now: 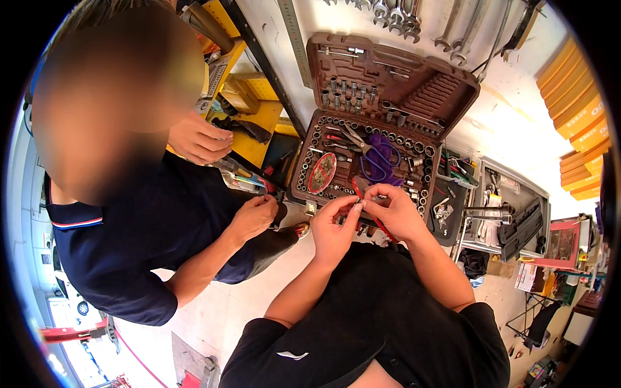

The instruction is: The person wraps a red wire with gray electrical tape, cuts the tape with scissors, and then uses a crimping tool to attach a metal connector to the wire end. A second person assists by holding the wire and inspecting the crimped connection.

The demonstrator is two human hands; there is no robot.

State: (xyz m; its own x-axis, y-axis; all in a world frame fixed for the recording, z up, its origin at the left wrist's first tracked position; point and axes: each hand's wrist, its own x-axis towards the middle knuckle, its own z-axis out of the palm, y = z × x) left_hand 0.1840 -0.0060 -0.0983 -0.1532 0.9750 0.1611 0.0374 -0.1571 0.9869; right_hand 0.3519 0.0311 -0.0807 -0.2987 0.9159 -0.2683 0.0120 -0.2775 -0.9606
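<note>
My left hand and my right hand meet in front of my chest, fingertips pinched together around a small piece that I cannot make out. A long red-handled tool, its kind mostly hidden, runs under my right hand and sticks out on both sides of it. Just beyond my hands lies an opened brown socket set case. On it rest blue-handled scissors, a purple cloth or glove and a red-rimmed oval dish of small metal parts.
At left stands another person in a dark shirt, with a hand close to the case. Wrenches hang on the wall. A grey drawer tray and yellow boxes are at right, a yellow shelf at far left.
</note>
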